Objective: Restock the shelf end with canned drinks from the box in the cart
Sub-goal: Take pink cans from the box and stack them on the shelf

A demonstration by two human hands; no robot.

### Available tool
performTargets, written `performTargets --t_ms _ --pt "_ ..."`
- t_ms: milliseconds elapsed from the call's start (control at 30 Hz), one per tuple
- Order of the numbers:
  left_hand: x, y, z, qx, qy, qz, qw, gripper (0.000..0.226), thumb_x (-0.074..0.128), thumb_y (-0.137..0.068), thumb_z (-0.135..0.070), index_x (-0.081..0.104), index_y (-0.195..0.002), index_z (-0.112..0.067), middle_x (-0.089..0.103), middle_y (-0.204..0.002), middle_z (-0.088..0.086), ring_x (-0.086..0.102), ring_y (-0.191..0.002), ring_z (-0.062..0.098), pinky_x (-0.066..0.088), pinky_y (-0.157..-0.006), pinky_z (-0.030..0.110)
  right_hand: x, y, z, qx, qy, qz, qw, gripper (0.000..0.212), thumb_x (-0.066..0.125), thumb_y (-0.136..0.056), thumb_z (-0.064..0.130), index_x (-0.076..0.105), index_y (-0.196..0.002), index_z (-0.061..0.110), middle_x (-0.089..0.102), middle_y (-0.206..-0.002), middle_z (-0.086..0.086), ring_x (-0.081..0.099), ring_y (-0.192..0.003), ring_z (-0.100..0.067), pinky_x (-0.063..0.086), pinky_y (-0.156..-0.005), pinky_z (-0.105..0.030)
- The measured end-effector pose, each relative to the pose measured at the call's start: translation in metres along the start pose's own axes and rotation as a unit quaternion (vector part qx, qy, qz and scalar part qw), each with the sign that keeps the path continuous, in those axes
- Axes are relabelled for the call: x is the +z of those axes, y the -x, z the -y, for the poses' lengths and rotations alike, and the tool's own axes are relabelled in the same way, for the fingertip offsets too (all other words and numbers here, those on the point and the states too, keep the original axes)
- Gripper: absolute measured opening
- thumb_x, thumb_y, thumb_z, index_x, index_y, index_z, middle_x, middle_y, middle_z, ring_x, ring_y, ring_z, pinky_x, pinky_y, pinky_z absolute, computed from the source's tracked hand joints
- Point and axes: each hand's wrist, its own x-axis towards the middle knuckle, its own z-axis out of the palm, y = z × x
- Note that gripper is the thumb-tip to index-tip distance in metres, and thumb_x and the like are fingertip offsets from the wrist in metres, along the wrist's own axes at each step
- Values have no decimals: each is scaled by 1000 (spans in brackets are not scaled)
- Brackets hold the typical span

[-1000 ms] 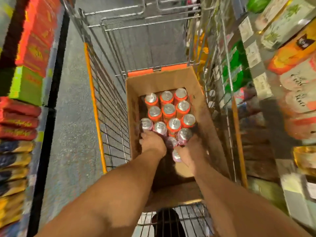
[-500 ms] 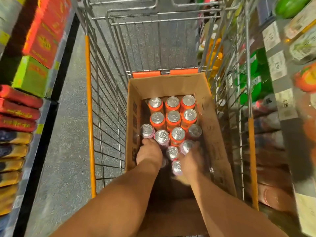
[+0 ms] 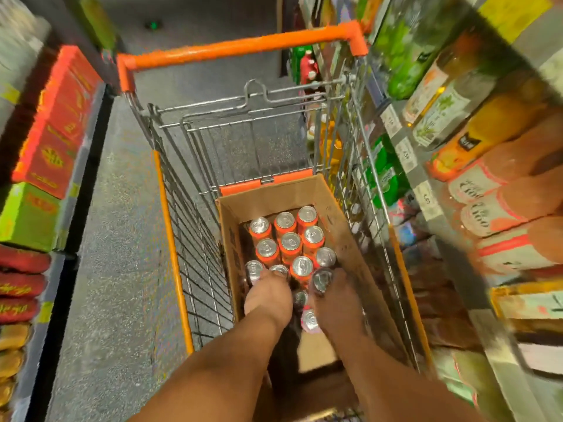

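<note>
Both hands down in box (image 3: pixel 347 236), inside cart (image 3: pixel 243 50). Left hand (image 3: pixel 268 296) curled over can (image 3: pixel 280 271); right hand (image 3: pixel 338 300) curled round can (image 3: pixel 321 280). Fingertips hidden among cans, exact grip unclear.

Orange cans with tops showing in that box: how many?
7: three in the back row, three behind them, one nearer the hands. Others may be hidden.
</note>
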Motion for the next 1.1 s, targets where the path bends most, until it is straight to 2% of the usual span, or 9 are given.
performTargets --t_ms 100,200,267,333,433,533,833,967,1100 --pt "-26 17 15 55 29 -60 996 39 51 -89 -9 57 -127 -14 53 -131 8 60 -117 29 52 -88 39 -24 16 19 30 -43 -42 998 54 82 -74 26 56 -115 3 62 -104 -18 64 -94 -37 53 -76 -35" --pt "-63 43 28 126 0 -103 987 42 63 -79 -19 55 -120 -16 56 -121 5 66 -106 27 55 -80 37 -60 36 42 92 -56 -29 994 46 65 -87 35 54 -124 10 58 -117 -11 57 -110 -31 46 -92 -36" --pt "-86 62 32 158 -4 -118 980 44 65 -74 -24 55 -116 -17 60 -115 4 68 -102 27 55 -80 39 -80 54 60 79 -22 -26 996 26 62 -86 28 68 -105 12 61 -101 -13 61 -93 -32 52 -78 -38" --pt "-108 81 34 191 -24 -140 971 42 65 -70 -31 61 -111 -19 62 -113 3 67 -103 27 55 -80 38 -101 72 76 115 -9 -99 988 17 58 -83 26 68 -82 13 58 -80 -11 59 -69 -30 49 -58 -34" --pt "-134 111 30 262 -28 -193 945 45 63 -69 -40 60 -109 -20 59 -114 3 62 -106 26 54 -82 36 -141 94 97 219 -87 -185 954 43 65 -76 39 53 -109 14 58 -101 -7 61 -92 -31 47 -73 -35" --pt "-157 143 20 330 -33 -229 915 49 64 -67 -48 57 -107 -20 57 -111 1 59 -106 24 51 -81 34 -171 115 103 233 -105 -242 936 51 68 -69 35 48 -111 14 55 -104 -5 59 -98 -31 47 -77 -37" --pt "-202 257 -39 499 35 -201 842 72 63 -70 -56 45 -127 -15 48 -121 5 58 -111 28 51 -93 38 -278 204 97 289 -98 -398 865 48 66 -69 31 51 -112 15 54 -103 -3 58 -97 -28 46 -77 -34" --pt "-220 322 -66 563 61 -222 794 70 61 -66 -61 44 -118 -18 50 -117 4 58 -109 29 51 -89 40 -328 259 91 305 -89 -445 838 43 68 -70 37 54 -105 17 55 -101 -2 56 -97 -26 47 -76 -34" --pt "-232 390 -95 630 119 -202 740 70 61 -57 -63 44 -112 -24 56 -112 1 61 -104 26 53 -84 38 -373 320 86 302 -63 -517 799 51 67 -72 34 49 -116 16 55 -106 -5 55 -102 -28 47 -82 -36"
